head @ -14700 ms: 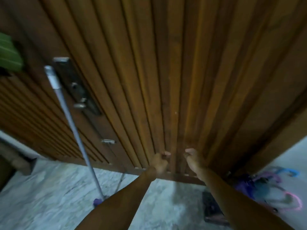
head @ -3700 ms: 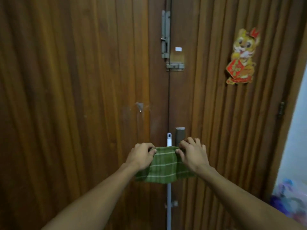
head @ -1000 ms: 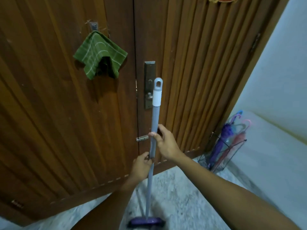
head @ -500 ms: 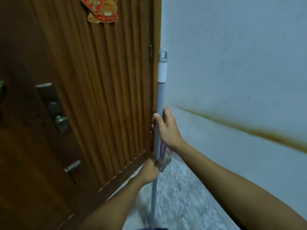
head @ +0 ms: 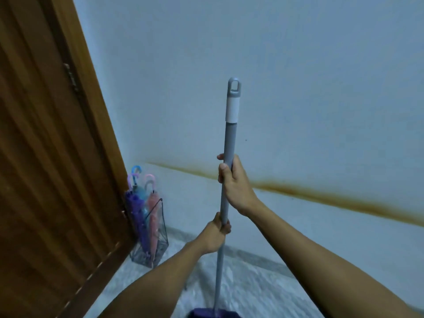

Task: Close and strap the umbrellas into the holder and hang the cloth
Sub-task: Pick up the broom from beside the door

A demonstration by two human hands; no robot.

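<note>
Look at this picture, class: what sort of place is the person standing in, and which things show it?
Probably a home entryway. A wooden door meets a plain wall, a wire holder of closed umbrellas stands in the corner, and both hands grip a mop handle.

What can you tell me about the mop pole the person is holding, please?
The mop pole is a slim grey tube, seemingly metal, topped by a white sleeve and a grey cap with a hanging loop. It stands nearly upright before the pale wall. The right hand grips it midway, the left hand lower. Its purple head is cut off by the frame's bottom edge.
</note>
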